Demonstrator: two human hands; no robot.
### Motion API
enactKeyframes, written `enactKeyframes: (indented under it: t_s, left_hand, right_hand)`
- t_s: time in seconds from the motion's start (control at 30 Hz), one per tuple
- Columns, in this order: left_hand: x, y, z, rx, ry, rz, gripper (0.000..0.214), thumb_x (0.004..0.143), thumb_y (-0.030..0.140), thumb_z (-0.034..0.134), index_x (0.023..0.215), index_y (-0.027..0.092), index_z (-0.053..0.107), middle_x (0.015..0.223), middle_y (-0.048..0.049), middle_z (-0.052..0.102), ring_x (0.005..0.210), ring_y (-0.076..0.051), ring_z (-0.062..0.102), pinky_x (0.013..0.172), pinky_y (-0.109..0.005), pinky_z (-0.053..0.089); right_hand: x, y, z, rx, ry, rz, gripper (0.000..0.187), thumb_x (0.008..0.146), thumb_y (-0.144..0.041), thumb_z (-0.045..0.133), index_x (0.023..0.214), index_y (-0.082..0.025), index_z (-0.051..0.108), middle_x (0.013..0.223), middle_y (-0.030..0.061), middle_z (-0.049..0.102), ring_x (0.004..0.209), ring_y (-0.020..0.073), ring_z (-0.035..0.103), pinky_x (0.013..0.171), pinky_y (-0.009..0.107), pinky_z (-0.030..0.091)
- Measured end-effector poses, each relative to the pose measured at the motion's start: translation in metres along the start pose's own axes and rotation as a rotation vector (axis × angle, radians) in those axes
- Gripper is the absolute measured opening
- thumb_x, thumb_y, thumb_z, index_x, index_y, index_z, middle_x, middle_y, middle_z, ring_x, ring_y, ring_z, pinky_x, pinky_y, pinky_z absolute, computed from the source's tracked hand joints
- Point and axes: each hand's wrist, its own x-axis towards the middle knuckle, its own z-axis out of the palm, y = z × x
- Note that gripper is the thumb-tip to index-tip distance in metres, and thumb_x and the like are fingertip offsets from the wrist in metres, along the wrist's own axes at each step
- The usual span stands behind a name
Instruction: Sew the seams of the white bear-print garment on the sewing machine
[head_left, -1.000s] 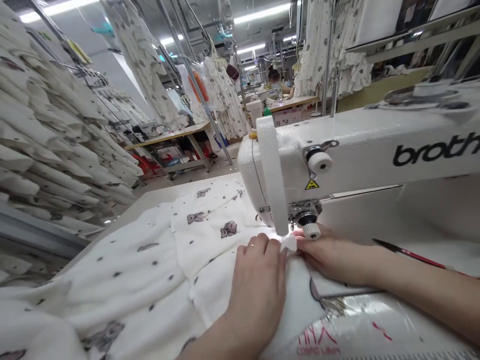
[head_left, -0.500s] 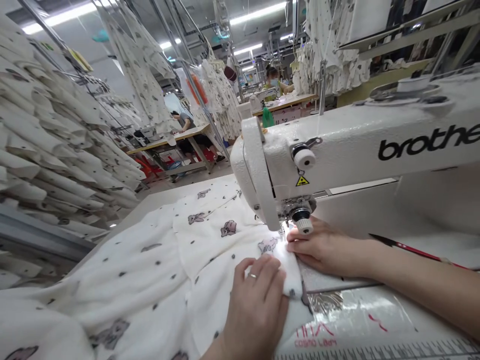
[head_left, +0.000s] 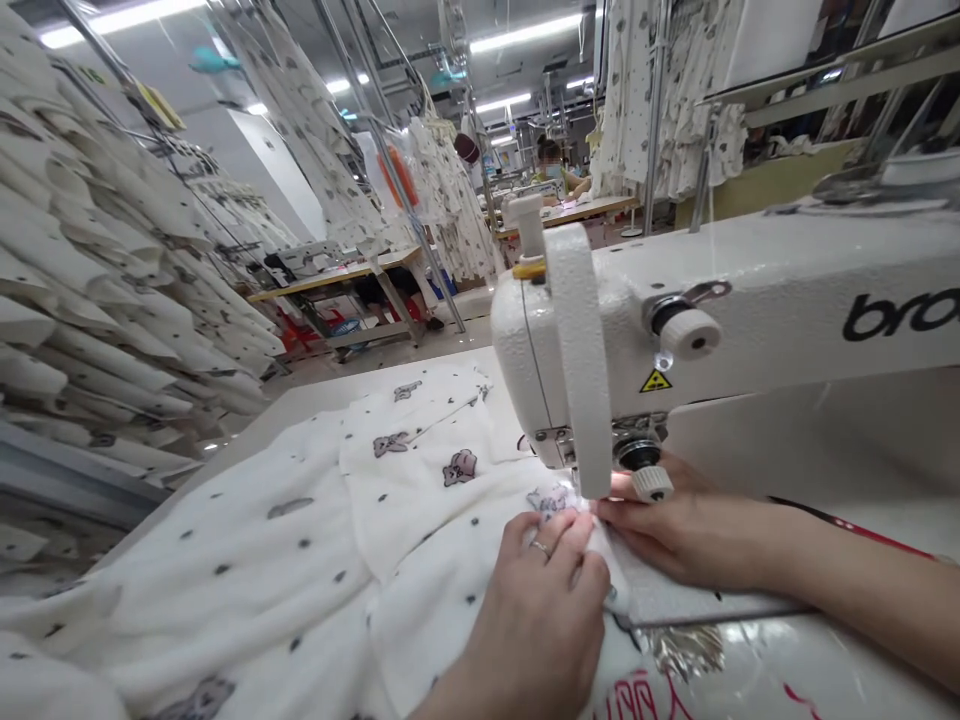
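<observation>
White fleecy fabric (head_left: 300,560) printed with small bears and dark dots spreads over the sewing table. My left hand (head_left: 536,600), with a ring on one finger, has its fingers bent and closed on the cloth just in front of the needle area. Beside the presser foot, my right hand (head_left: 675,530) pinches the fabric's right edge; some of its fingers are hidden behind the machine head. A white sewing machine (head_left: 757,310) stands over the cloth, its lamp lighting the stitching spot. The needle itself is hidden.
A slim red and black tool (head_left: 862,528) lies behind my right forearm. Printed garments (head_left: 97,270) hang densely at the left. Farther back are a worktable (head_left: 337,278), a metal pole (head_left: 431,260) and a person (head_left: 555,170) at another machine.
The view has moved closer to the machine, which appears larger and farther right. My left hand is nearer the presser foot, its fingertips almost meeting my right hand. Both hands stay on the fabric.
</observation>
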Motion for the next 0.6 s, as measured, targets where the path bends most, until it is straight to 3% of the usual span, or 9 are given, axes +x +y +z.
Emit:
enactKeyframes:
  t_s: [0.13,0.23,0.33,0.43,0.5,0.6]
  left_hand:
    - [0.007,-0.012,-0.003,-0.041,-0.051,0.050,0.020,0.078,0.015,0.037,0.088,0.014,0.054,0.103,-0.0085,0.057,0.100,-0.022,0.048,0.090,-0.044,0.029]
    - [0.009,-0.017,-0.005,-0.058,-0.067,0.084,0.018,0.078,0.014,0.037,0.086,0.013,0.054,0.099,-0.0086,0.056,0.098,-0.022,0.046,0.089,-0.045,0.029]
    - [0.008,-0.015,-0.007,-0.034,-0.095,0.099,0.017,0.078,0.016,0.037,0.080,0.012,0.054,0.087,-0.0104,0.054,0.087,-0.024,0.047,0.076,-0.044,0.035]
    - [0.004,-0.010,-0.009,-0.024,-0.118,0.077,0.017,0.075,0.012,0.036,0.076,0.012,0.053,0.075,-0.0095,0.050,0.072,-0.022,0.044,0.064,-0.041,0.036]
    - [-0.001,-0.006,-0.007,-0.051,-0.095,0.044,0.020,0.073,0.008,0.034,0.079,0.011,0.053,0.073,-0.0087,0.048,0.069,-0.020,0.042,0.062,-0.039,0.036]
    - [-0.008,0.001,-0.004,-0.078,0.035,-0.015,0.024,0.075,0.003,0.032,0.083,0.009,0.053,0.074,-0.0086,0.049,0.070,-0.019,0.043,0.062,-0.036,0.038]
  right_hand:
    - [-0.002,0.000,-0.001,-0.011,-0.013,0.020,0.023,0.082,-0.017,0.039,0.083,-0.017,0.062,0.086,0.0090,0.059,0.082,0.0201,0.048,0.077,0.035,0.037]
    - [-0.007,-0.009,-0.005,0.090,-0.018,-0.021,0.023,0.082,-0.016,0.037,0.090,-0.014,0.059,0.091,0.0095,0.058,0.085,0.0194,0.048,0.081,0.035,0.036]
    - [-0.013,-0.023,-0.007,0.231,0.024,-0.042,0.027,0.079,-0.010,0.039,0.102,-0.011,0.052,0.098,0.0087,0.056,0.091,0.0167,0.048,0.086,0.032,0.034]
    - [-0.015,-0.031,-0.004,0.277,-0.016,-0.034,0.029,0.079,-0.012,0.043,0.108,-0.011,0.048,0.098,0.0087,0.055,0.091,0.0176,0.046,0.084,0.033,0.035]
    - [-0.015,-0.032,-0.001,0.276,-0.040,-0.049,0.026,0.081,-0.012,0.041,0.106,-0.010,0.049,0.094,0.0091,0.055,0.087,0.0182,0.046,0.079,0.034,0.036]
    - [-0.015,-0.028,0.006,0.267,-0.046,-0.071,0.022,0.081,-0.008,0.039,0.099,-0.010,0.052,0.090,0.0084,0.056,0.081,0.0175,0.046,0.072,0.033,0.035]
